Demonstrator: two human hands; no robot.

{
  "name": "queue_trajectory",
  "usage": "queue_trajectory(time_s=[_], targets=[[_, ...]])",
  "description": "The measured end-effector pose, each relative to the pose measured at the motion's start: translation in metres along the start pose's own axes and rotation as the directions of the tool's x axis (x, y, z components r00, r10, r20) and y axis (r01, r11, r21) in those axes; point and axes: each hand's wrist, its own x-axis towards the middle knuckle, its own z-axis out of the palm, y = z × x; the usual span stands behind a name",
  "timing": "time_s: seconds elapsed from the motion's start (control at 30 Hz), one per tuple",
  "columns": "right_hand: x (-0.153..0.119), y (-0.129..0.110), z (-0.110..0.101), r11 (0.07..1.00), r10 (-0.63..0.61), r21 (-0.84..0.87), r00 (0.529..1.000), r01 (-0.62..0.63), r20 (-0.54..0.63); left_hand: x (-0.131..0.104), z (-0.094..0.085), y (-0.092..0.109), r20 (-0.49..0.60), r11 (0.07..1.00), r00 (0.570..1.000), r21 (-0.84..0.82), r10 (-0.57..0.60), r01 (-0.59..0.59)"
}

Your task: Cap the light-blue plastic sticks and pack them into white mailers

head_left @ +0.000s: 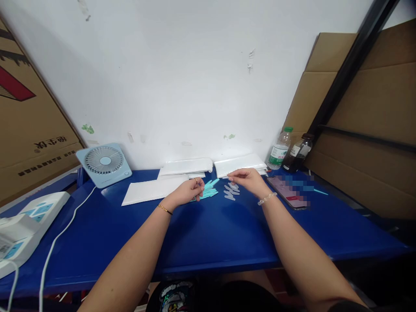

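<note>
My left hand is closed, with its thumb and fingers pinched together at the left end of a small pile of slim turquoise plastic sticks. What it holds, if anything, is hidden by the fingers. To the right of the pile lie several small translucent whitish strips on the blue table. Just above these strips, my right hand is closed in a pinch, pointing left. Whatever sits between its fingertips is too small to make out. A gap separates the two hands.
White packets lie along the wall, with a flat white packet nearer on the left. A small fan and a power strip stand left. A phone, a water bottle and a dark bottle are right.
</note>
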Motion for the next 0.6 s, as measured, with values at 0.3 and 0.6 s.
queue_trajectory(time_s=[0.3,0.6], targets=[[-0.002,-0.008,0.004,0.996,0.008,0.094,0.995,0.001,-0.097,0.003,0.000,-0.004,-0.038,0.996,0.998,-0.078,-0.042,0.039],[-0.002,-0.005,0.012,0.989,0.065,0.131,0.998,-0.066,0.010,0.001,0.000,0.004,-0.022,0.999,1.000,-0.052,-0.014,0.013]])
